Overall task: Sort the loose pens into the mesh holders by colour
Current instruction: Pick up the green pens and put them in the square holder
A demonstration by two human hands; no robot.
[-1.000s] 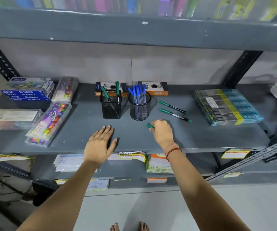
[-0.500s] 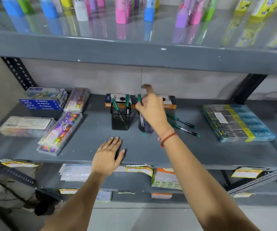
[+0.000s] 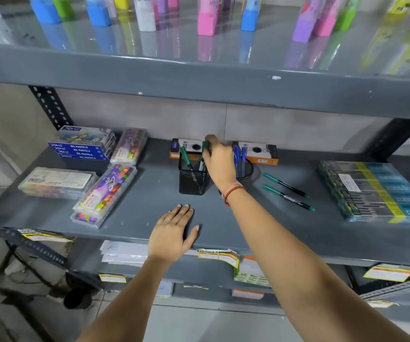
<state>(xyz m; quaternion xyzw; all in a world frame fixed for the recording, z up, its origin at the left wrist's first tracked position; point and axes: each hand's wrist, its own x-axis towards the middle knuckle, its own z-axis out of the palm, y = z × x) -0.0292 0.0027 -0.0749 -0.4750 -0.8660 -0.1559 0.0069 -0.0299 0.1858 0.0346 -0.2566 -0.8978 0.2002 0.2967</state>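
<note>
Two black mesh holders stand mid-shelf. The square left holder [image 3: 192,178] has green pens in it. The round right holder [image 3: 246,169] holds several blue pens [image 3: 239,154] and is partly hidden by my wrist. My right hand [image 3: 220,164] is over the square holder, shut on a green pen [image 3: 206,146] whose cap shows above my fingers, its lower end inside the holder. Two more green pens [image 3: 285,185] [image 3: 288,197] lie loose on the shelf to the right. My left hand [image 3: 172,233] rests flat and open on the shelf's front edge.
Crayon and oil-pastel boxes [image 3: 105,193] fill the shelf's left side. A wrapped pack of boxes [image 3: 374,191] lies at the right. Two orange-and-black cartons [image 3: 260,151] stand behind the holders. Coloured bottles [image 3: 206,18] stand on the upper shelf [image 3: 199,77] overhead.
My right hand picked a green pen up from the shelf front, carried it back and left, and now lowers it into the square holder. The camera tilted upward. My left hand stayed put.
</note>
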